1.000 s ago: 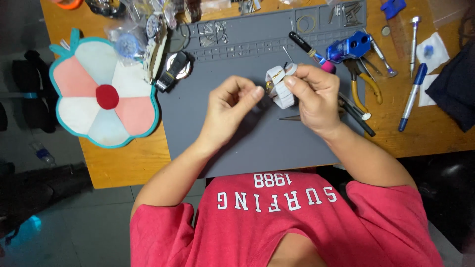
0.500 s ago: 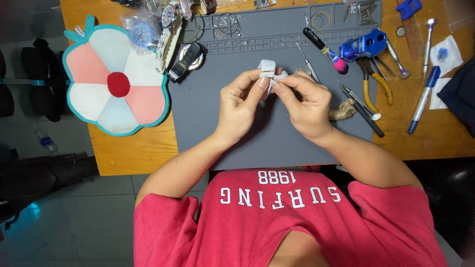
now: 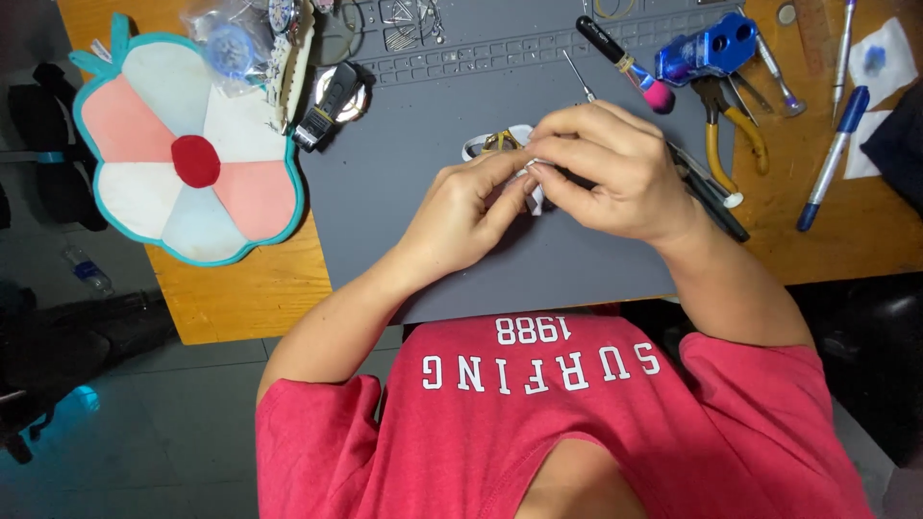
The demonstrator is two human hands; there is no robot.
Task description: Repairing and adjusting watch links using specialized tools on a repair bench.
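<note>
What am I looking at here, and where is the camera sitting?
There is no machine here: a person in a red shirt works with two bare hands, and the one picture comes from a camera worn on the head, looking straight down. The left hand and the right hand meet over a grey work mat on a wooden table. Between their fingers they pinch a small white band with a brassy part; most of it is hidden, so I cannot tell exactly what it is. Around them lie yellow-handled pliers, a screwdriver with a pink end, a blue pen and, to the picture's left, a flower-shaped pad.
</note>
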